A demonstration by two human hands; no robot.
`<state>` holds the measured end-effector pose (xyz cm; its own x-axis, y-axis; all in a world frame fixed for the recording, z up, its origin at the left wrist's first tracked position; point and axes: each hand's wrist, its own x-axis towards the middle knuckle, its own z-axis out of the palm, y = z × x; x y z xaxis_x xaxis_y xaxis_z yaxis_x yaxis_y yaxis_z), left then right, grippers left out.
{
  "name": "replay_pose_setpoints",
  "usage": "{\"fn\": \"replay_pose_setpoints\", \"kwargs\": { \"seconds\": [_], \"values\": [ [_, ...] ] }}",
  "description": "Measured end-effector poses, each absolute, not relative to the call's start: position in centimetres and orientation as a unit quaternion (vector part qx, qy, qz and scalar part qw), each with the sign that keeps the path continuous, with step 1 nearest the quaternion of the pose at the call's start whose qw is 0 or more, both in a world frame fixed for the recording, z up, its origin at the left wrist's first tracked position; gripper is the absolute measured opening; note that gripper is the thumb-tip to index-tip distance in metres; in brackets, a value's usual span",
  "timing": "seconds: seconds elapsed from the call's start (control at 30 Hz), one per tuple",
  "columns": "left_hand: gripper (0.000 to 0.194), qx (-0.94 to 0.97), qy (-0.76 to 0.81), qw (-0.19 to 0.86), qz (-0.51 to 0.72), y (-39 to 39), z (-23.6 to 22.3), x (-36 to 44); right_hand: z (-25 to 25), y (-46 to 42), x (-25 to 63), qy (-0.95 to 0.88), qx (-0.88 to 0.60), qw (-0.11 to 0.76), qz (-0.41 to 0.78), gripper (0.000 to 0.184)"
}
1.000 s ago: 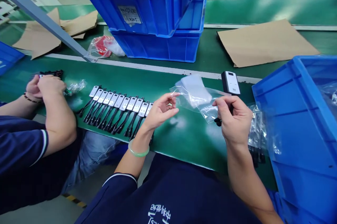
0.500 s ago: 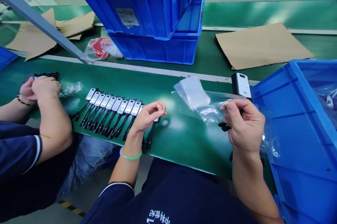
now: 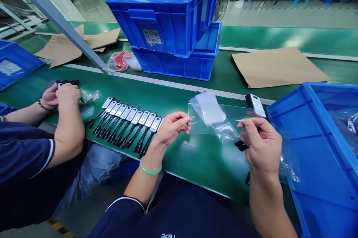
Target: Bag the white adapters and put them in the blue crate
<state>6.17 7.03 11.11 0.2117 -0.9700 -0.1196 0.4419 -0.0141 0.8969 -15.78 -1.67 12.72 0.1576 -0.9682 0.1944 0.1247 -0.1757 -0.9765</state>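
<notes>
A: Starting at the far left, whose hands are those?

B: A co-worker's hands, closed together on a small black part near the desk edge, with a crumpled bit of clear wrap just beside them. They are apart from the wearer's own.

A: And next along?

B: A neat row of dongles, silver-faced bodies with short black cables, lying side by side on the green surface. The left hand hovers just past the right end of that row, fingers curled with thumb and fingertips pinched together; whether they nip the edge of the film I cannot tell.

A: What about the film itself?

B: A clear plastic bag is spread between the two hands, just above the desk. I'd judge it very light, limp and slick, so it is best pinched at its open rim or a corner, not in the middle, where it would fold and slide.

A: And the right side?

B: The right hand is closed around a dongle, its white-faced body sticking up above the fingers and a black cable end showing below. That piece looks light and rigid in the body, flexible in the cable; holding the body by its narrow sides seems safest. Just right of it stands a blue crate with clear wrappings inside.
</notes>
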Motion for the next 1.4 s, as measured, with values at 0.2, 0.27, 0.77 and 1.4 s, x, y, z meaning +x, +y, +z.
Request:
{"fn": "replay_pose_setpoints", "kwargs": {
  "seconds": [0.2, 0.27, 0.77, 1.4],
  "values": [
    [0.03, 0.482, -0.305, 0.609, -0.551, 7.3, 12.0, 5.5, 12.7, -1.5, -15.4, 0.365, -0.535, 0.547, -0.53, 0.02],
    [0.026, 0.502, -0.304, 0.605, -0.538, 7.3, 11.9, 5.3, 12.6, -1.5, -15.4, 0.37, -0.537, 0.543, -0.529, 0.021],
    [0.017, 0.643, -0.631, 0.434, 0.006, 5.4, 15.0, 3.4, 11.8, 0.4, -14.5, 0.434, -0.69, 0.427, -0.391, 0.026],
    [0.012, 0.676, -0.692, 0.219, -0.13, 10.3, 2.9, 2.2, 5.3, 2.2, -15.6, 0.459, -0.837, 0.27, -0.127, 0.044]
  ]
}}
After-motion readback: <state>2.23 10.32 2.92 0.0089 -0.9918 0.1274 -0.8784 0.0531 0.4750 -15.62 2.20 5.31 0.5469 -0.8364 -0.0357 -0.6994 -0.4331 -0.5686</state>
